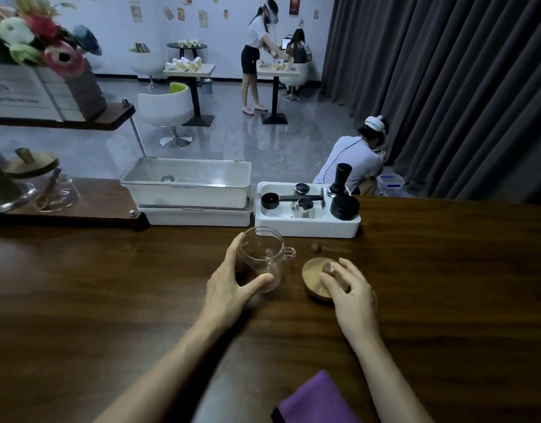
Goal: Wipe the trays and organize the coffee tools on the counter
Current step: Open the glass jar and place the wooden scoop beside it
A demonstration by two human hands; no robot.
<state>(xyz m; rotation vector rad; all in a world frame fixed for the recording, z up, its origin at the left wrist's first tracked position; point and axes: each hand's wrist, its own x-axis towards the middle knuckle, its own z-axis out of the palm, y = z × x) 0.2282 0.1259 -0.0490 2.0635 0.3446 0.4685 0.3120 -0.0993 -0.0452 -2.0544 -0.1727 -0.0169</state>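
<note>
The glass jar [262,259] stands upright on the wooden counter [446,285], just in front of the white tool tray [307,228]. Your left hand [232,282] wraps its side, thumb across the front, apparently to steady it. Just to its right lies the wooden lid [316,279]; your right hand [351,288] pinches its knob with the fingertips, probably to lift it onto the jar. A small wooden scoop [316,247] lies between lid and tray. The tray holds black tampers and a measuring spoon, grouped for storage. Left of it, two white trays [189,190] sit stacked. A purple cloth [316,398] waits at the near edge, within reach for wiping. No brand or label is legible; the lettering on the sign [16,93] at far left is too blurred to read.
</note>
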